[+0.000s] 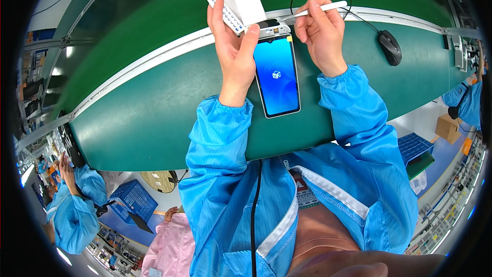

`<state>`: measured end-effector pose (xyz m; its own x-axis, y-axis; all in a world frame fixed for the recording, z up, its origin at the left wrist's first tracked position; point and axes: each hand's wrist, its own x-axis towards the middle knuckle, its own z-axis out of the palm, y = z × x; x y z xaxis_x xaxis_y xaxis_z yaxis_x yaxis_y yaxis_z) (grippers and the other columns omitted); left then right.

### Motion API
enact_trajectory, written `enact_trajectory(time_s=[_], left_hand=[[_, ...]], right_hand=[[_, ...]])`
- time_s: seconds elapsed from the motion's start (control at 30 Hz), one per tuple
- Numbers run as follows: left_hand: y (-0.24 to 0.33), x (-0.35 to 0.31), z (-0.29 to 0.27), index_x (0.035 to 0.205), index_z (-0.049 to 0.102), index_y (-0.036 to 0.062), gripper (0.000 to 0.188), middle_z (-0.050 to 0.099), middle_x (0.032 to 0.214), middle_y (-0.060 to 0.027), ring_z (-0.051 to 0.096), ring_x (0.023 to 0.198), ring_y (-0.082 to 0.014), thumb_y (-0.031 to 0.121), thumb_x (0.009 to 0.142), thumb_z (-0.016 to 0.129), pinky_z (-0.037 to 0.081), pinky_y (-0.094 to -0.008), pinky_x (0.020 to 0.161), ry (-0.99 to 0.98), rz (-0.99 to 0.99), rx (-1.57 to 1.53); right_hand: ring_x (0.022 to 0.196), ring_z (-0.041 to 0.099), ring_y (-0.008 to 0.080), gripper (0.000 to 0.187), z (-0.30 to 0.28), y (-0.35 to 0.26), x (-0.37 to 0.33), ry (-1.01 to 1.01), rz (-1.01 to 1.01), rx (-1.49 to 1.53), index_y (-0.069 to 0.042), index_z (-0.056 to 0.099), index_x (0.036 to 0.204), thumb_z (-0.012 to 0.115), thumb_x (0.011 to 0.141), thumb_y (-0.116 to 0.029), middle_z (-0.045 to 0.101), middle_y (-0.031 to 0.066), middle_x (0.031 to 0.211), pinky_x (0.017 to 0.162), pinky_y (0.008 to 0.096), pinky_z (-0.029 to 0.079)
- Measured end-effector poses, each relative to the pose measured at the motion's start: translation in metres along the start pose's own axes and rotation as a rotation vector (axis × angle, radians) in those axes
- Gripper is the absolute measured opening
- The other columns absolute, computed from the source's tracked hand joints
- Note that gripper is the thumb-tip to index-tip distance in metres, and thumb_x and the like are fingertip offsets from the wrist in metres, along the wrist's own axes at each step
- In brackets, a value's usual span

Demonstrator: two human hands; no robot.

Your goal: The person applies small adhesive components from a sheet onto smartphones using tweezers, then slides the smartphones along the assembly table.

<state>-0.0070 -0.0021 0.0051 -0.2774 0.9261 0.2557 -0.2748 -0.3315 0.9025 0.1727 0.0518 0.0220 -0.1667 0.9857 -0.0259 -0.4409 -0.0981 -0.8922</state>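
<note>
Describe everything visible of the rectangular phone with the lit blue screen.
The rectangular phone with the lit blue screen has rounded corners, a thin pale rim, a white emblem near mid screen and a yellow tab at its upper right corner. It lies face up on the smooth green work surface, slightly askew, its top away from the person. Its top is by a silvery block and the bare left hand; contact is unclear.

A black mouse (389, 47) on the green bench (154, 123), people and crates round about.
Over on the left, a worker in blue (77, 220) is near a blue crate (134, 200); close by are a person in pink (171, 243) and a round thing (159, 179), perhaps a stool, though the view warps there. On the right, a cardboard box (448, 128) stands near another blue crate (412, 146).
</note>
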Motion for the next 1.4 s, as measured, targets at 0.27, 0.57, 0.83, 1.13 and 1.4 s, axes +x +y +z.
enact_trajectory(time_s=[0.27,0.57,0.83,1.13,1.4], left_hand=[[0.006,-0.005,0.010,0.163,0.027,0.0027,0.078,0.027,0.166,-0.0133,0.037,0.150,-0.0267,-0.005,0.094,0.063,0.036,-0.0403,0.120,0.096,0.008,0.112],[0.053,-0.023,0.020,0.135,0.047,-0.0016,0.048,0.052,0.144,-0.0205,0.060,0.126,-0.0242,-0.010,0.091,0.065,0.052,-0.0355,0.104,-0.070,0.254,0.270],[0.079,-0.035,0.035,0.132,0.044,-0.0004,0.056,0.050,0.141,-0.0238,0.061,0.120,-0.0357,0.008,0.086,0.077,0.055,-0.0438,0.094,0.037,0.338,1.031],[0.072,-0.043,0.070,0.154,0.033,-0.0047,0.114,0.050,0.133,-0.0219,0.065,0.109,-0.0430,0.052,0.072,0.088,0.060,-0.0512,0.071,-0.119,-0.253,1.492],[0.102,-0.030,0.030,0.152,0.034,-0.0059,0.104,0.053,0.134,-0.0251,0.068,0.108,-0.0456,0.036,0.072,0.085,0.059,-0.0525,0.082,0.086,-0.258,1.426]], right_hand=[[0.053,0.056,0.0116,0.027,0.001,-0.003,-0.003,0.056,-0.098,0.051,-0.007,0.058,0.094,0.056,0.110,-0.028,0.066,0.0085,0.074,0.046,0.0247,0.035],[0.082,0.058,0.0135,0.033,-0.001,-0.038,-0.026,0.099,-0.394,-0.206,0.003,0.063,0.113,0.048,0.111,-0.027,0.067,0.0101,0.100,0.071,0.0275,0.045],[0.088,0.067,0.0097,0.012,-0.019,-0.056,-0.034,0.139,-0.200,-0.182,0.000,0.068,0.105,0.072,0.100,-0.010,0.072,0.0036,0.095,0.083,0.0243,0.052],[0.103,0.069,0.0134,0.023,-0.047,-0.064,-0.017,0.364,-0.095,0.047,-0.007,0.063,0.116,0.069,0.103,-0.025,0.071,0.0047,0.115,0.087,0.0305,0.054],[0.100,0.070,0.0145,0.023,-0.032,-0.054,-0.015,0.300,-0.087,0.111,-0.002,0.066,0.117,0.072,0.101,-0.017,0.072,0.0055,0.108,0.088,0.0303,0.054]])
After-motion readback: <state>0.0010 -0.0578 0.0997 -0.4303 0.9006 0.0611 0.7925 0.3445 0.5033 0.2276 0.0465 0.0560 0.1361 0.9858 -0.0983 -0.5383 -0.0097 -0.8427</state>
